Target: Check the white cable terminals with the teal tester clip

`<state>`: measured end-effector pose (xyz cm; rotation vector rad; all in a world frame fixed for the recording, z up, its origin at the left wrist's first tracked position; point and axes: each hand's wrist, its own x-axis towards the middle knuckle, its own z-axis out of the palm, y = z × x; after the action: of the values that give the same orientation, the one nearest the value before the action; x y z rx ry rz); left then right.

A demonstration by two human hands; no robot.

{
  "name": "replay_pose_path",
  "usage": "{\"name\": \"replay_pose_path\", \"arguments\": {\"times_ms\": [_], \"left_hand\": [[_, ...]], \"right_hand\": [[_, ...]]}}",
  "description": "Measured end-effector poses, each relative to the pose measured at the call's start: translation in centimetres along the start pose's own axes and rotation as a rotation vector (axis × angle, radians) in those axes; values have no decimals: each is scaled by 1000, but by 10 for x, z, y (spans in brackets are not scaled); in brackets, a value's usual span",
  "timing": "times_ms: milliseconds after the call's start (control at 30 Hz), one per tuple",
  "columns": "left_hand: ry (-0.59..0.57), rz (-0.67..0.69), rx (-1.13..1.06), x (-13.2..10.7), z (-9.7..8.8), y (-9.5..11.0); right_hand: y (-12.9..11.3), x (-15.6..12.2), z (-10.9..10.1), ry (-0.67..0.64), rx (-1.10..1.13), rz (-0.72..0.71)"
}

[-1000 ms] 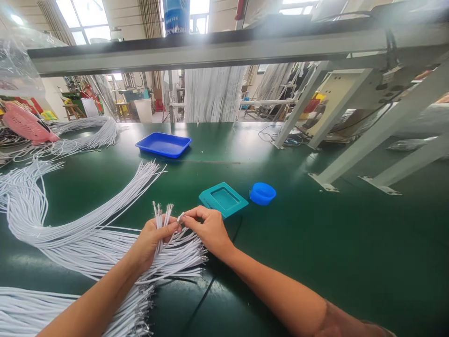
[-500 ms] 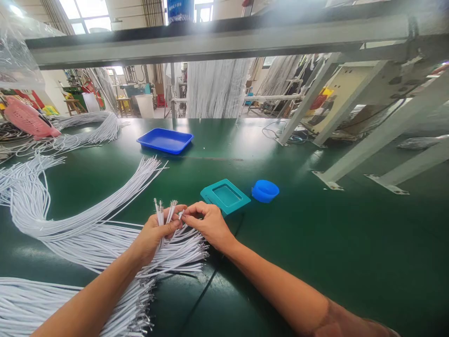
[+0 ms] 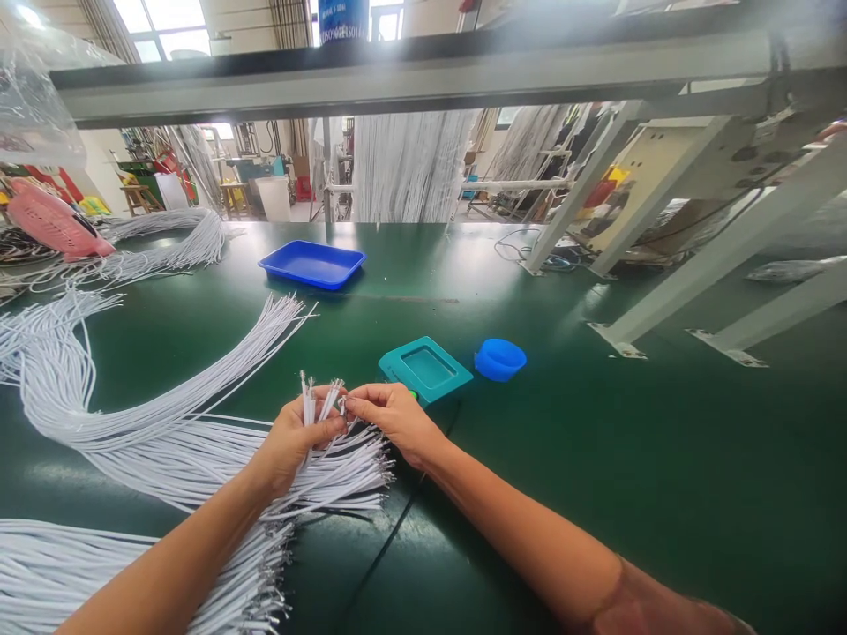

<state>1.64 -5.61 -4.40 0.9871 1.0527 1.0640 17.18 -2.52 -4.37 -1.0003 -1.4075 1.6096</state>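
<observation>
Several white wires (image 3: 309, 406) stand up between the fingers of my left hand (image 3: 299, 434), their bare ends pointing upward. My right hand (image 3: 399, 421) pinches the tip of one of these wires at the left fingertips. Below both hands lies a thick bundle of white wires (image 3: 231, 463), its stripped ends fanned out to the right. Just beyond my right hand a teal device with a square recess (image 3: 427, 369) rests on the green table (image 3: 562, 494). A round blue dish (image 3: 501, 360) sits to the right of it.
A blue tray (image 3: 312, 265) lies farther back on the table. Another wire bundle (image 3: 72, 573) is at the near left, and a pink plastic object (image 3: 56, 225) at the far left. White metal legs (image 3: 681, 265) stand on the right under a long overhead beam (image 3: 397, 88).
Both hands have shifted very slightly, with the held wires moving a little to the right. A green spot on the teal device now shows beside my right hand.
</observation>
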Motion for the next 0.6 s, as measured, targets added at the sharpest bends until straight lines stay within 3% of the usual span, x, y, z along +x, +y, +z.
{"name": "replay_pose_path", "arguments": {"times_ms": [100,200,267,333,400,600], "left_hand": [[-29,-21,-29,1,0,1],[-35,-78,-98,3,-2,0],[-25,-127,-150,6,-3,-2],[1,-175,-196,9,-5,-3],[21,-216,-233,12,-7,-4],[-22,-250,-255,18,-10,-9]], "right_hand": [[2,0,-2,53,-268,-171],[4,2,-5,118,-807,-577],[5,5,-9,102,-1082,-764],[5,9,-16,121,-1236,-780],[5,11,-24,132,-1344,-708],[4,11,-31,-104,-1534,-627]]}}
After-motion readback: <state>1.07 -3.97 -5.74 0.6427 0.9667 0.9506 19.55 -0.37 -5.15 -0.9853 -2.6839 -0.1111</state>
